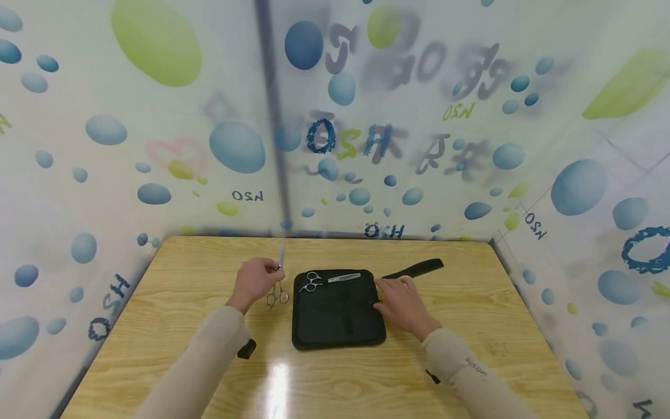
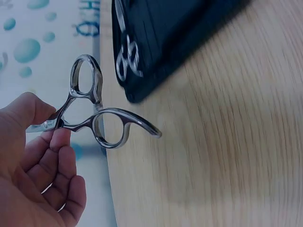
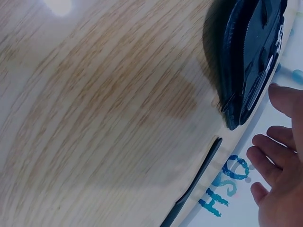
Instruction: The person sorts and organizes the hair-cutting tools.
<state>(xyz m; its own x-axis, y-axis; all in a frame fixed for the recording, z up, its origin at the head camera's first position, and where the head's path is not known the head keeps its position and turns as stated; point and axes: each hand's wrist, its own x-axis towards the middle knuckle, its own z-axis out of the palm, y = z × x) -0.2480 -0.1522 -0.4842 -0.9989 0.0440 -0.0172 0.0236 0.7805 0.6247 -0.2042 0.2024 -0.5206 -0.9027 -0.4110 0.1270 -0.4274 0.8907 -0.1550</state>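
Hairdressing scissors (image 1: 281,256): long axis running near to far, blade tips toward the wall, ring handles toward the person; raised left of the case.
Left hand (image 1: 256,278): thumb and fingers pinching those scissors around the pivot, the blades beyond the grip on one side, the rings clear of it on the other.
Second scissors (image 1: 342,278): on the case, rings left, blades right.
Black case (image 1: 340,326): flat on the tabletop (image 1: 183,291).
Right hand (image 1: 403,304): at the case's right edge, fingers loosely bent, contact unclear.
Black comb (image 1: 424,267): beyond the right hand, slanting away rightward.
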